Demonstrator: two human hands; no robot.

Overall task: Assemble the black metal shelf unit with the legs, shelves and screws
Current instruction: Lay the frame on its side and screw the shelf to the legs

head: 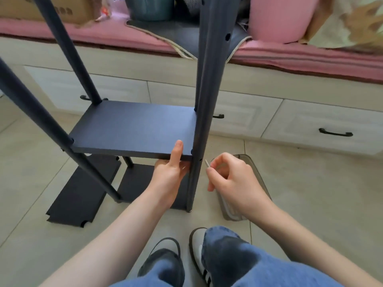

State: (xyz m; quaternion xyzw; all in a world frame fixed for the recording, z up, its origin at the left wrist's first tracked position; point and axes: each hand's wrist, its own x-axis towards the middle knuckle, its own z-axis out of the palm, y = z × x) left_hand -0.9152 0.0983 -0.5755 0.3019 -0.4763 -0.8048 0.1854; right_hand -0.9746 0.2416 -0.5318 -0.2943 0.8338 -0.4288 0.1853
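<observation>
Left hand [172, 172]: fingers hidden under shelf [132, 129]. Leg [207, 90] tops cut off at 12 o'clock. Screw [206, 163] head hidden in right hand [232, 179].

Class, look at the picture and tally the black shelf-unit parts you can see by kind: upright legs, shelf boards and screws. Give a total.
Upright legs: 4
Shelf boards: 3, raised shelf, bottom shelf, loose shelf on the floor
Screws: 1, pinched in the right hand
Total: 8

arms: bare to the frame edge — no sleeves, no watch or rings
left hand [170, 172]: bare
right hand [232, 181]: bare
legs: blue denim jeans [259, 264]
feet: sneakers [199, 247] — pale toe, dark stripes
</observation>
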